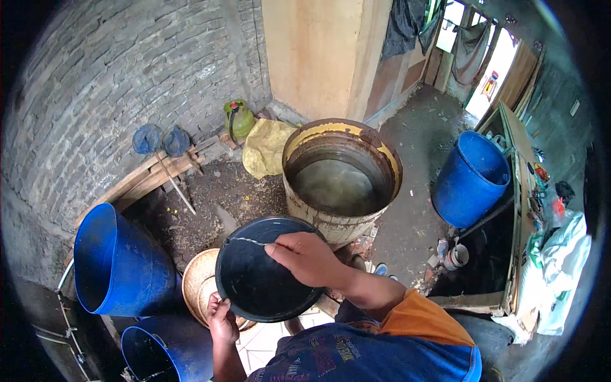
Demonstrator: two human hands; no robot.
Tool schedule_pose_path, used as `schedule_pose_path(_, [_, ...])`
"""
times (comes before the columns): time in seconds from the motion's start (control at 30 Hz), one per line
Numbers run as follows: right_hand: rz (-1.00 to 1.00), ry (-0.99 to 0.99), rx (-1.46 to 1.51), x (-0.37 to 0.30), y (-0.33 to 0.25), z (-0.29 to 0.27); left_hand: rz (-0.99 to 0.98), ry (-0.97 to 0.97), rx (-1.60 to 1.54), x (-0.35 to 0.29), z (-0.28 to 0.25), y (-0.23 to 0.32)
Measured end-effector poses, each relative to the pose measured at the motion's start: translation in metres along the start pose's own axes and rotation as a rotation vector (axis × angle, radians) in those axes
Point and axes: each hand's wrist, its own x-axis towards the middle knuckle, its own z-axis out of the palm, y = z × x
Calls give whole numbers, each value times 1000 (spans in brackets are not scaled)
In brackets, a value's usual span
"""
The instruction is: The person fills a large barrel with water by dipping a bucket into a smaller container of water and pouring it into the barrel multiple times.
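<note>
Black bucket (267, 286) is held up in front of the body, mouth toward the camera, on the near side of the big drum. Round, wide mouth, thick rim, dull dark inside with faint scuffs. Handle (247, 240) is pale twisted wire. Right hand (305, 258) is closed around the wire; left hand (223, 318) pinches the rim at lower left, thumb and fingers. Round tan woven item (198, 283) is partly hidden behind the bucket. Drum (298, 205): rusty rim, cloudy liquid inside. Yellow sack (266, 146) just beyond it, green jug (238, 121) next to that. Blue barrel (143, 267) at left.
</note>
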Motion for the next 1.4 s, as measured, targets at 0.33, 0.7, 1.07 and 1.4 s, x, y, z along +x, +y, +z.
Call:
schedule_pose_path(0.33, [-30,7,201,41,64,-107,136,119,56,49,144,-10])
schedule_pose_path(0.7, [8,201,363,71,149,-179,148,40,169,118,240,-18])
schedule_pose_path(1.07, [40,315,452,75,202,-168,193,48,282,155,272,-27])
schedule_pose_path(1.4, [75,376,593,70,229,-142,252,67,496,181,294,-24])
